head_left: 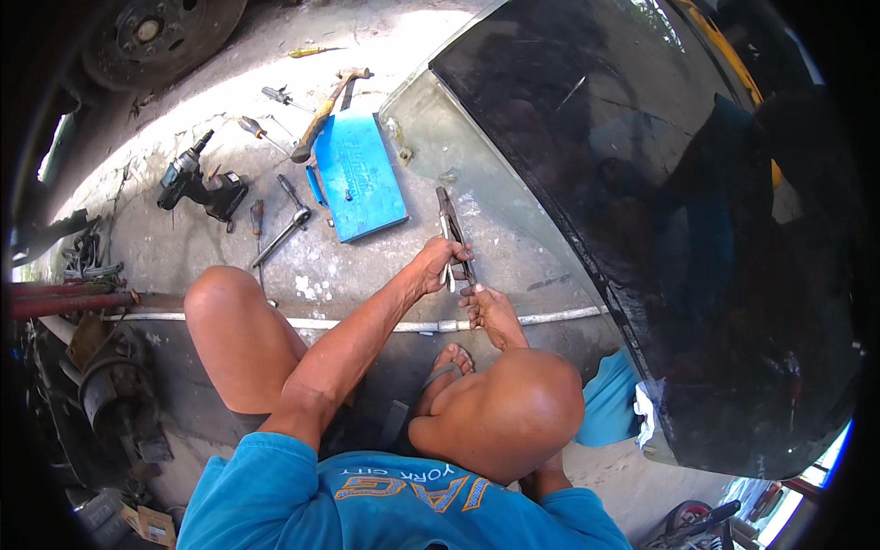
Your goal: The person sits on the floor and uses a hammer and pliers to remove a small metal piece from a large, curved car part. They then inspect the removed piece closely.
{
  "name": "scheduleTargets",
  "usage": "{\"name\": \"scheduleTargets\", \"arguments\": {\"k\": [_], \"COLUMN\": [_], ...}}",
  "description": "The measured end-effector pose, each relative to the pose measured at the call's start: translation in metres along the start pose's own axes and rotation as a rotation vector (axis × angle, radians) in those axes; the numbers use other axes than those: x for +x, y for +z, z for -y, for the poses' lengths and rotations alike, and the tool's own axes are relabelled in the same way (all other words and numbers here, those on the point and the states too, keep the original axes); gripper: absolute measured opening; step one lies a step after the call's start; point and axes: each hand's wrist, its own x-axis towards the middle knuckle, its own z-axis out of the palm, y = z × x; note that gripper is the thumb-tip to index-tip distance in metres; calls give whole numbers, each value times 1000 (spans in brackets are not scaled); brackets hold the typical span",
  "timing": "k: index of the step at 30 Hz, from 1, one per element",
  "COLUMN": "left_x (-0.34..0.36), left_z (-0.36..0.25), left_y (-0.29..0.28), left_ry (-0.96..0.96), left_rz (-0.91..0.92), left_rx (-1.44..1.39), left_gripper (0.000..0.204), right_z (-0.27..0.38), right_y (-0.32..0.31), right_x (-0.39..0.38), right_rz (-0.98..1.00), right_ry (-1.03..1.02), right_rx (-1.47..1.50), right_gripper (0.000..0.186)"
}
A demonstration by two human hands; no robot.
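My left hand (443, 262) is closed around a long metal pliers-like tool (446, 207), its narrow jaw end pointing away from me. Two handles come out near my fingers, one pale and one dark; its exact kind is hard to make out. Just below, my right hand (493, 312) has its fingers closed at the dark handle's lower end. Beyond my left hand, a bright blue flat metal case (359, 179) with a handle on its left side lies on the concrete. A large dark glass panel (587, 119) stretches along the right.
Left of the case lie a cordless drill (203, 181), a ratchet wrench (282, 235), a hammer (321, 119) and several screwdrivers (261, 133). A white pipe (367, 324) crosses the floor below my hands. Metal parts (115, 390) crowd the left, and a wheel (151, 37) stands behind.
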Motion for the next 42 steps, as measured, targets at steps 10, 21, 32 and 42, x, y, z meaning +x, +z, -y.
{"name": "scheduleTargets", "arguments": {"k": [10, 21, 32, 42], "left_x": [7, -6, -19, -41], "left_z": [-2, -6, 16, -103], "left_y": [-6, 6, 20, -16], "left_ry": [-13, 93, 494, 765], "left_rz": [1, -83, -372, -512], "left_rx": [4, 112, 277, 158], "left_gripper": [33, 39, 64, 44], "right_z": [-18, 7, 25, 54], "right_y": [12, 35, 45, 64], "right_x": [14, 4, 61, 76], "right_rz": [-271, -272, 620, 659], "right_ry": [-456, -352, -182, -72], "right_rx": [-687, -1209, 52, 90], "right_gripper": [31, 41, 110, 90]}}
